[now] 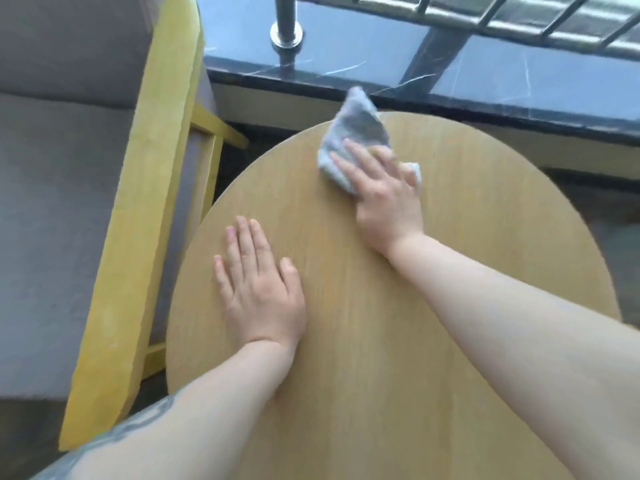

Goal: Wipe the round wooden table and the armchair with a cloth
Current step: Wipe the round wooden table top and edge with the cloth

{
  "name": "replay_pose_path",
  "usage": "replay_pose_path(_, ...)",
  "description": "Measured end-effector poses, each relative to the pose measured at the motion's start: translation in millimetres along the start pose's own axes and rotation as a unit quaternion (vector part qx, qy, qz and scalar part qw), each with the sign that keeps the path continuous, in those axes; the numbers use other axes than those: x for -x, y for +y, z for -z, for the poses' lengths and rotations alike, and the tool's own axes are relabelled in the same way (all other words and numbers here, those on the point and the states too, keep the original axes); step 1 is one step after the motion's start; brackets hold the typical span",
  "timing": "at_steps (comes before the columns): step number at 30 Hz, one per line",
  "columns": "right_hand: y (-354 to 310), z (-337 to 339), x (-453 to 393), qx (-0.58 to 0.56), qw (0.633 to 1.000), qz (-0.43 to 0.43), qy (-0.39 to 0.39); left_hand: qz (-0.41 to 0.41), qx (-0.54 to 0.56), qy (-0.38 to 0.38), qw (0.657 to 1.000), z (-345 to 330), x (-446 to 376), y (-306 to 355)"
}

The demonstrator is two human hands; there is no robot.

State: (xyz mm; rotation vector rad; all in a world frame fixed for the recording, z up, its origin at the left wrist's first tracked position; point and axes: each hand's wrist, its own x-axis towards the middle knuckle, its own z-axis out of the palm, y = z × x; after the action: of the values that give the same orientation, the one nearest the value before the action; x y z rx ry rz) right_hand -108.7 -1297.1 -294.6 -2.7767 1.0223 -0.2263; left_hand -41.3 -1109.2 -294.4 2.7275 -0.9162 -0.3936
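Round wooden table (346, 271), right hand (384, 199) pressing cloth (353, 133)

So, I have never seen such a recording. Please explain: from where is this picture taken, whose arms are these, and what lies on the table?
There is no machine here. A person wears one camera on the head, and it looks forward and down, so you see that person's own arms. The left hand rests flat on the round wooden table, fingers straight, holding nothing. The right hand presses a grey cloth flat against the table near its far edge. Nothing else lies on the table. Beside it, on the left, stands an armchair with a yellow wooden arm and grey cushions. Beyond are a dark ledge and a metal railing.
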Motion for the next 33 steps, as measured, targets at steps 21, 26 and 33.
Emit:
replay_pose_path(21, 77, 22, 116, 0.03, 0.987, -0.15, 0.043, -0.184, -0.051, -0.023, 0.981, -1, -24, 1)
replay_pose_path(26, 61, 41, 118, 0.004, 0.937, -0.317, 0.146, -0.181, -0.057, -0.024, 0.982, -2, -15, 3)
replay_pose_path(33, 90, 38, 210, 0.076, 0.951, -0.289, 0.076, -0.176, -0.05, -0.012, 0.983, -2, 0, 3)
